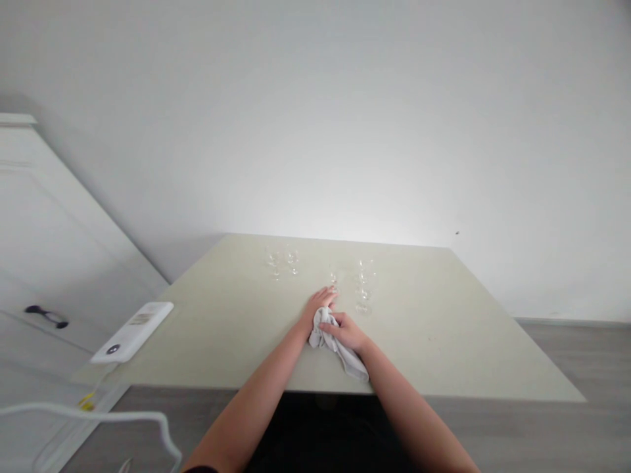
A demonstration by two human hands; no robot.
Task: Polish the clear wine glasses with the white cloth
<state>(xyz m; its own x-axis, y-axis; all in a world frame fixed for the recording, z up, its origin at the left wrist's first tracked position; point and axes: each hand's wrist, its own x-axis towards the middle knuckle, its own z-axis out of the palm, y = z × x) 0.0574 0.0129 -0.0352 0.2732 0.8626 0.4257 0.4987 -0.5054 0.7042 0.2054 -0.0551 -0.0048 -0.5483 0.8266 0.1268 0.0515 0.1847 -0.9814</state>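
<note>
Over the near half of the bench (444, 341), the right hand (349, 332) grasps a pale cloth (346, 356) beside the left hand (318, 305), whose grip I cannot tell; a clear glass (334, 278) shows at the left fingertips, between other glasses (363, 289).

Wall (315, 118) behind desk (444, 348); cabinet (64, 230) at left. On desk: glasses (292, 255) left and right, lone glass (334, 278) between. Cloth (348, 358) in right hand (349, 330), before them.
</note>
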